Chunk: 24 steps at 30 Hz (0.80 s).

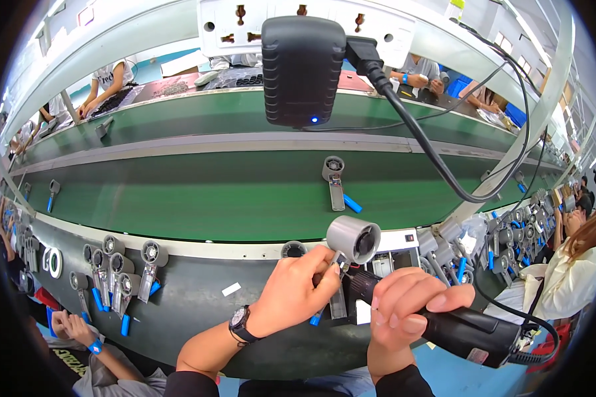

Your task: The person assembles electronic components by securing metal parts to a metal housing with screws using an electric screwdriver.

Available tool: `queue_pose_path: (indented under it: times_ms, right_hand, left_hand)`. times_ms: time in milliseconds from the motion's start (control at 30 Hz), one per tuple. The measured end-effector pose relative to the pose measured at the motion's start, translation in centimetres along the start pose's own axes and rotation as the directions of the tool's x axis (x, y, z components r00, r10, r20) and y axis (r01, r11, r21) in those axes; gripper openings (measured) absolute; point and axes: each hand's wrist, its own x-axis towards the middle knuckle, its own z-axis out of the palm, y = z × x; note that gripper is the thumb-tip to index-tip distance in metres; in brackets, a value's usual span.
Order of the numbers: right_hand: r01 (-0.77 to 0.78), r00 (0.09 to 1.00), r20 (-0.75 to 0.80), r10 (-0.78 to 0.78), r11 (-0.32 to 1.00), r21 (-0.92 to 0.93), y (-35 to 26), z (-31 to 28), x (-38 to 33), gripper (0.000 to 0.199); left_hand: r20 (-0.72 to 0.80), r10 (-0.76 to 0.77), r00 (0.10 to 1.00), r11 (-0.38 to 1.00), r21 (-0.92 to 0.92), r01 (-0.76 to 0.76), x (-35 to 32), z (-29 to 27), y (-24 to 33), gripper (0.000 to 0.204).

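Observation:
Above the dark bench [198, 317], my left hand [293, 291] is closed around the neck of a grey handheld fan [351, 239], its round head tipped up past my fingertips. A clear-sided handle hangs below, partly hidden by my fingers. My right hand [404, 311] wraps round a black electric screwdriver [477, 335], with a cord leaving its rear end. The screwdriver's nose points left at the fan's neck, close to my left fingertips; whether the bit touches a screw is too small to tell. Another fan head [293, 249] shows just behind my left hand.
A green conveyor belt [245, 192] runs across behind the bench, carrying a fan with a blue battery [353, 203]. A black power adapter [301, 73] and its cable hang in front. Several fans [117, 264] lie left, more pile up right. Co-workers sit on both sides and across.

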Motion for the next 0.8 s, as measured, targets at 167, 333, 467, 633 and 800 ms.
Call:
queue_pose_path:
  times_ms: [167,333,467,633,800]
  right_hand:
    - [0.080,0.993,0.093,-0.079,0.997,-0.015,0.1,-0.8,0.6,0.045]
    - [0.130,0.991,-0.049,-0.126,0.986,0.101,-2.0,-2.4,2.4,0.030]
    - [0.073,0.993,-0.105,-0.052,0.977,0.202,-2.5,-4.3,3.5,0.021]
    - [0.030,0.981,-0.190,0.029,0.954,0.299,-2.7,-5.1,3.9,0.018]
    - [0.029,0.988,-0.155,0.020,0.951,0.309,-2.5,-5.2,4.0,0.019]
  left_hand:
    - [0.043,-0.044,0.998,0.997,-0.061,0.047,1.3,-0.9,-0.6,0.015]
    - [-0.082,-0.116,0.990,0.984,-0.144,0.104,2.6,-2.8,-4.6,0.024]
    - [-0.092,-0.054,0.994,0.975,-0.218,0.033,2.5,-2.5,-3.5,0.023]
    - [-0.005,-0.075,0.997,0.918,-0.391,0.067,1.2,-2.0,-1.4,0.026]
    - [0.021,-0.079,0.997,0.896,-0.436,0.081,0.9,-1.9,-0.8,0.025]
